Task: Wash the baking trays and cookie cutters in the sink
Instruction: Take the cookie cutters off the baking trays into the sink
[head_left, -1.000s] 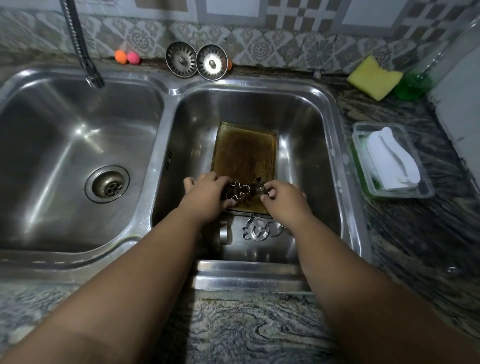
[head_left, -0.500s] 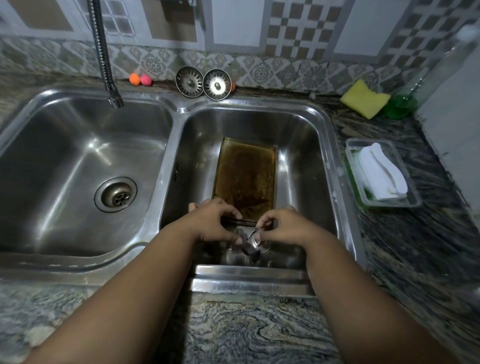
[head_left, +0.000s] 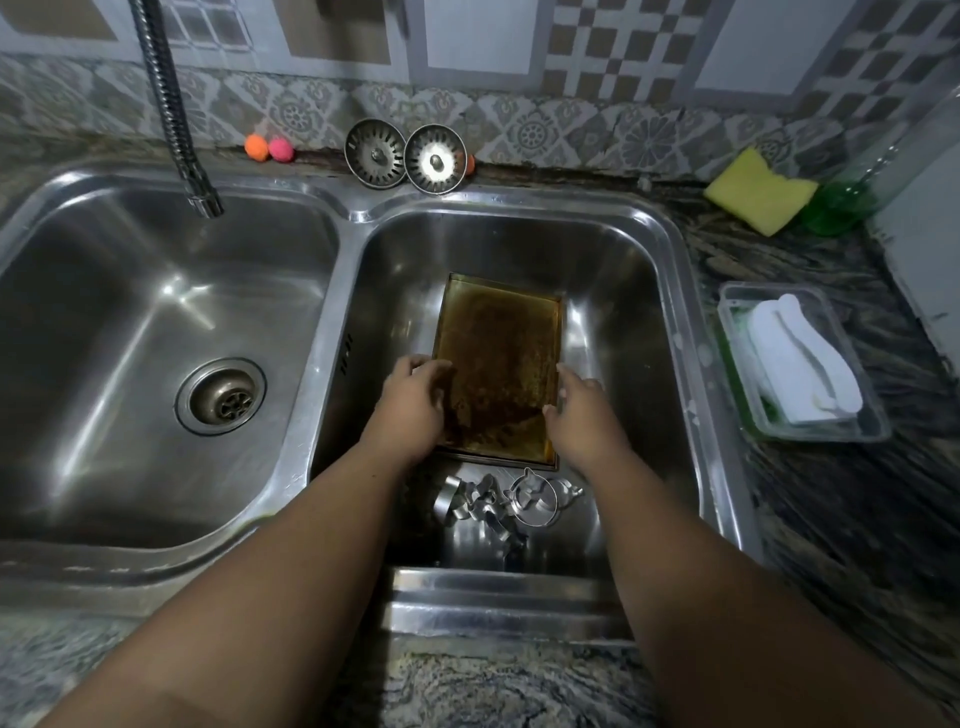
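A rectangular baking tray (head_left: 501, 364), stained brown, lies flat in the right basin of the steel sink (head_left: 675, 291). My left hand (head_left: 410, 405) holds its left rim, thumb over the tray. On the opposite rim my right hand (head_left: 582, 415) takes hold with the thumb inside and the fingers along the outside. Several metal cookie cutters (head_left: 519, 501) lie in a loose pile on the basin floor, just in front of the tray and between my forearms. Neither hand touches them.
The left basin (head_left: 130, 338) has an open drain, with the flexible tap (head_left: 176, 114) above it. Two drain strainers (head_left: 375, 153) lean on the back ledge. A yellow sponge (head_left: 758, 192), a green bottle (head_left: 836, 208) and a plastic tub (head_left: 727, 301) sit on the right counter.
Both hands put the cookie cutters down at the front of the basin, then moved forward to the two sides of the baking tray.
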